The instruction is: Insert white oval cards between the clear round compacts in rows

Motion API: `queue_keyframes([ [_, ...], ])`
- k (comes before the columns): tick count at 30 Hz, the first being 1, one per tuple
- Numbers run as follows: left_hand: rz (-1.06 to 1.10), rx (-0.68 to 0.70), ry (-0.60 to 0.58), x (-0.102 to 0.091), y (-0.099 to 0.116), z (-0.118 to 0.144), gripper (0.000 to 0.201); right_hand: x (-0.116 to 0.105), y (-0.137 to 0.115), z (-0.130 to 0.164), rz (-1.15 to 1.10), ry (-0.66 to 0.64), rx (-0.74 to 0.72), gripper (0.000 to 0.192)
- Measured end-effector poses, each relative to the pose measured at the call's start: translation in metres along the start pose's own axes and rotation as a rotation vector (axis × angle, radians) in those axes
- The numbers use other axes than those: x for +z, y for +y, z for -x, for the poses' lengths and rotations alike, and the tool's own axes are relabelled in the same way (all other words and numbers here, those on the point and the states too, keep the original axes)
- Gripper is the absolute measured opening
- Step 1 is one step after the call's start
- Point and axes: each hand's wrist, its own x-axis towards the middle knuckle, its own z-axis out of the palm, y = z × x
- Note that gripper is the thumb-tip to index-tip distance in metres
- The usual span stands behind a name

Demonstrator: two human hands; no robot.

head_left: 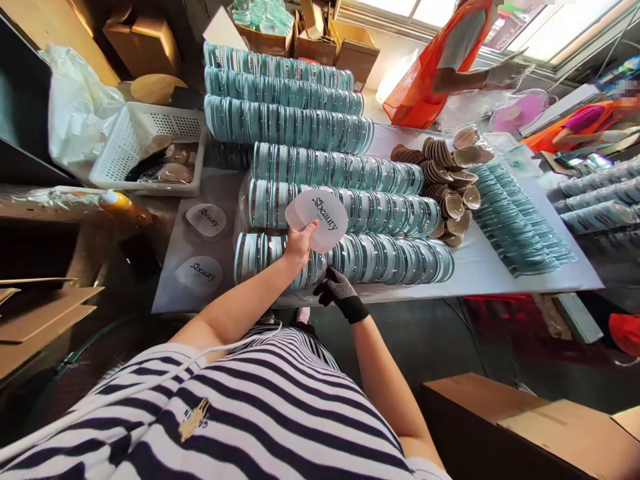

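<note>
My bare left hand (299, 245) grips a stack of thin, rounded white cards (325, 217) printed with "beauty", thumb on top. The stack is held above the rows of round, glass-like discs. Just right of it, my right hand (343, 295), in a black glove with white dots, is at the near edge of the front row of discs (395, 259). Its fingers are apart and hold nothing I can see; whether they touch a disc I cannot tell. More discs stand on edge in a row (345, 208) behind.
Two small piles of the printed cards, a left pile (206, 220) and a nearer pile (199, 273), lie on the white table (167, 290). A white basket (107, 157) stands behind them. Brown oval pieces (453, 193) are at the right. A co-worker in an orange vest (425, 80) stands across.
</note>
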Motion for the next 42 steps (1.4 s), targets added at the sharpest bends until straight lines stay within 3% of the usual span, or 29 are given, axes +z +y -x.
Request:
queue_keyframes([
  [4, -0.039, 0.082, -0.012, 0.001, -0.005, 0.002, 0.039, 0.001, -0.001, -0.001, -0.642, -0.209, 0.037, 0.029],
  [6, -0.063, 0.101, 0.001, 0.000, -0.007, 0.004, 0.039, 0.006, -0.007, -0.006, -0.776, -0.228, 0.078, 0.037],
  [10, -0.074, 0.110, 0.011, -0.001, -0.008, 0.008, 0.042, 0.009, -0.016, -0.014, -0.648, -0.286, 0.143, 0.049],
  [15, -0.096, 0.176, 0.036, -0.001, -0.011, 0.004, 0.047, -0.010, -0.023, -0.007, -0.308, -0.224, 0.145, 0.047],
  [17, -0.126, 0.205, 0.049, 0.001, -0.013, 0.000, 0.045, -0.023, -0.028, -0.004, -0.149, -0.079, 0.102, 0.039],
  [20, -0.130, 0.211, 0.015, 0.002, -0.011, 0.000, 0.043, -0.045, -0.037, -0.011, 0.108, 0.442, -0.140, 0.040],
  [22, -0.120, 0.180, -0.050, 0.000, -0.007, 0.003, 0.043, -0.056, -0.042, -0.020, 0.169, 0.687, -0.319, 0.051],
  [25, -0.130, 0.129, -0.095, -0.004, 0.002, 0.011, 0.041, -0.054, -0.053, -0.027, 0.157, 0.723, -0.485, 0.058],
  [28, -0.116, 0.070, -0.050, -0.010, 0.011, 0.021, 0.042, -0.033, -0.066, -0.025, 0.177, 0.763, -0.620, 0.046],
  [31, -0.064, 0.025, -0.103, -0.016, 0.021, 0.029, 0.044, -0.019, -0.071, -0.017, 0.108, 0.831, -0.521, 0.040],
  [35, -0.033, 0.043, -0.058, -0.027, 0.038, 0.028, 0.044, -0.029, -0.051, 0.029, 0.087, 1.106, -0.237, 0.050],
  [37, -0.005, 0.055, 0.004, -0.034, 0.046, 0.023, 0.043, -0.028, -0.031, 0.067, 0.275, 0.998, -0.190, 0.050],
  [39, 0.023, 0.050, 0.021, -0.039, 0.050, 0.018, 0.044, -0.014, -0.014, 0.099, 0.453, 0.715, -0.193, 0.044],
  [40, 0.033, 0.043, 0.016, -0.041, 0.051, 0.016, 0.044, -0.004, -0.008, 0.108, 0.517, 0.600, -0.191, 0.042],
  [42, 0.045, 0.038, -0.003, -0.043, 0.050, 0.014, 0.045, 0.017, -0.005, 0.111, 0.598, 0.486, -0.171, 0.038],
])
